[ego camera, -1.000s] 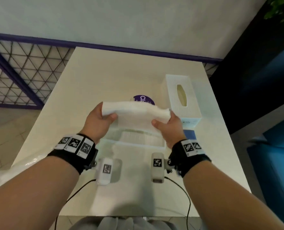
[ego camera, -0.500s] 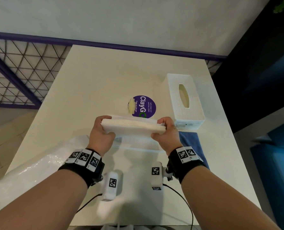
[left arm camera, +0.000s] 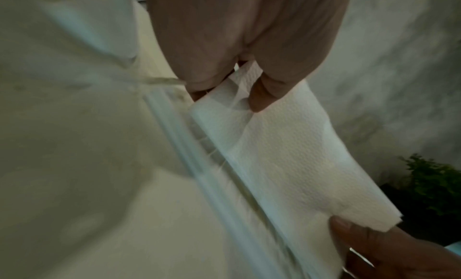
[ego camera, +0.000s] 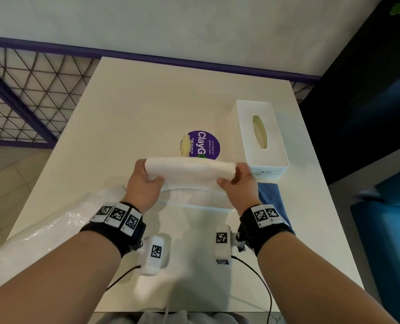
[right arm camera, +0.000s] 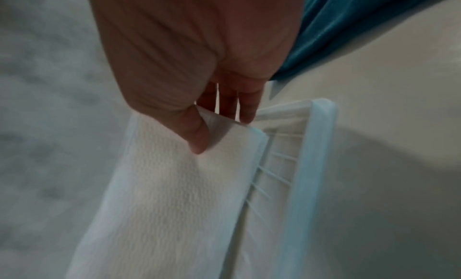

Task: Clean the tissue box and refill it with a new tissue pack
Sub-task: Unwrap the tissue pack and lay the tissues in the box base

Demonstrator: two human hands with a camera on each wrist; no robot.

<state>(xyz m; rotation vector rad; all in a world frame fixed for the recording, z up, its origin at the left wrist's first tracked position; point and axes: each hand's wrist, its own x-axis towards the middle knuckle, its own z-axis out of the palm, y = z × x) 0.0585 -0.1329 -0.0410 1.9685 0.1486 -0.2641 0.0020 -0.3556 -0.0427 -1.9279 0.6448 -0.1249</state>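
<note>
Two hands, left hand, right hand, tissue stack between

The left hand comes in from 12 o'clock, thumb and fingers pinching one end of the tissues. At 5 o'clock the right hand grips the other end. A blurred tray lies beneath on the surface.

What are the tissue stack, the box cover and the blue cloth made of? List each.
Tissue stack: soft embossed paper; its dimpled texture sags between both hands.
Box cover: apparently rigid matte white plastic, with a fine ribbed surface and a moulded oval slot.
Blue cloth: probably microfibre fabric; it looks soft and unshiny.
</note>
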